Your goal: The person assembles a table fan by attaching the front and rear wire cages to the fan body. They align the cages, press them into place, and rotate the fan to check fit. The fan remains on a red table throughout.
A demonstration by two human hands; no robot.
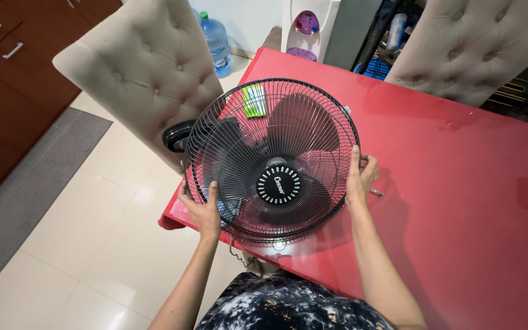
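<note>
A black electric fan [276, 162] with a round wire guard and dark blades lies face up at the near left corner of a glossy red table [459, 183]. My left hand [203, 211] grips the guard's lower left rim. On the opposite side, my right hand [360, 174] holds the right rim. The fan's black base [175, 135] sticks out past the table's left edge. A small green packet [253, 101] shows through the guard at its far side.
Two beige tufted chairs stand at the table, one at the left [145, 67] and one at the far right [472, 46]. A blue water bottle [216, 40], a white dispenser [307, 27], dark wood cabinets [13, 67] and a grey mat [29, 183] surround it.
</note>
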